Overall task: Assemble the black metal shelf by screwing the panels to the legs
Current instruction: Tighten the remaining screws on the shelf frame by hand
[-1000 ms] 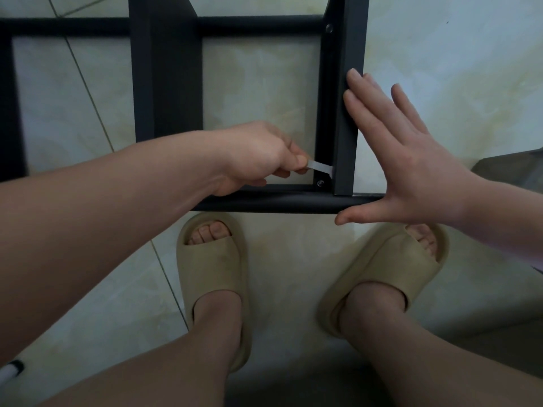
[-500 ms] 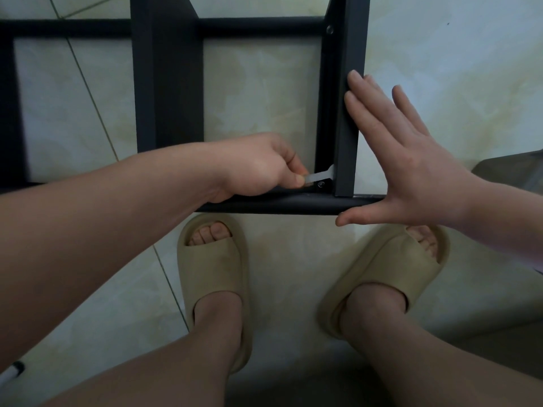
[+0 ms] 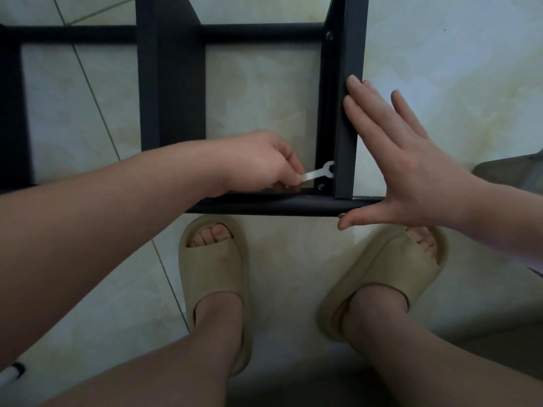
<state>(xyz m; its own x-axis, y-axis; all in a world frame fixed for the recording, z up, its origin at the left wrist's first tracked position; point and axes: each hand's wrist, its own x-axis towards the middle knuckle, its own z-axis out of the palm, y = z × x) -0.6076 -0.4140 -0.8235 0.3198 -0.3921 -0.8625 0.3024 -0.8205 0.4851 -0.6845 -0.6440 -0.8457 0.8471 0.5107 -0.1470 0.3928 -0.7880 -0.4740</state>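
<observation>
Two hands: left hand (image 3: 264,163) fingers pinch the wrench (image 3: 317,173); right hand (image 3: 405,160) fingers press flat on the leg (image 3: 349,54).

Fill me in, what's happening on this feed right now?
A person is working on the black metal shelf frame on the tiled floor. The left hand pinches a small flat wrench, its head against the inside of the leg near the bottom bar. The right hand presses flat, fingers straight, against the leg's outer side.

Head-worn, close, straight down onto shelf (image 3: 173,83)
</observation>
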